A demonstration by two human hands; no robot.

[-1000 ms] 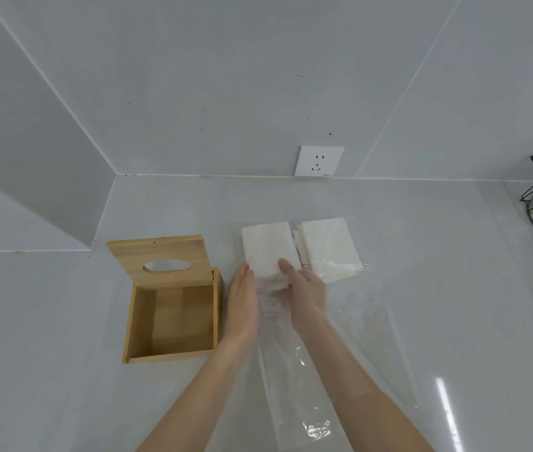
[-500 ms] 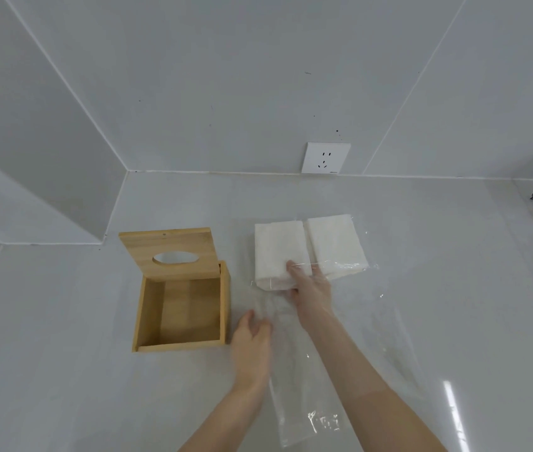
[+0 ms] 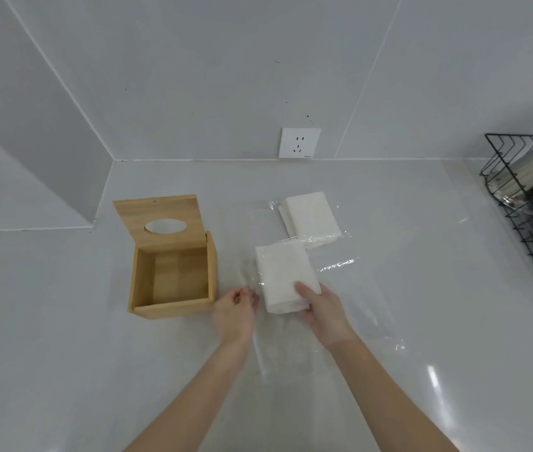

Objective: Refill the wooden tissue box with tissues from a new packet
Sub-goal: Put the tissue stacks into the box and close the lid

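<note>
- The right hand (image 3: 325, 308) grasps the near tissue stack (image 3: 286, 277), thumb on top and fingers curled round its near edge; half a second ago that stack lay farther off, beside the other stack, so it has been drawn toward the person.
- The left hand (image 3: 236, 309) pinches the clear plastic packet (image 3: 350, 288) at its left edge, having moved from flat on the bench.
- The second stack (image 3: 311, 220) remains at the far end, under wrap.
- The wooden tissue box (image 3: 172, 278) stands left of the hands, lid (image 3: 160, 220) up, empty.
- Judgement: one stack is nearly free of the wrap and could go into the box next.
- The white bench (image 3: 63, 353) also carries a wire rack (image 3: 526, 203) at far right.
</note>
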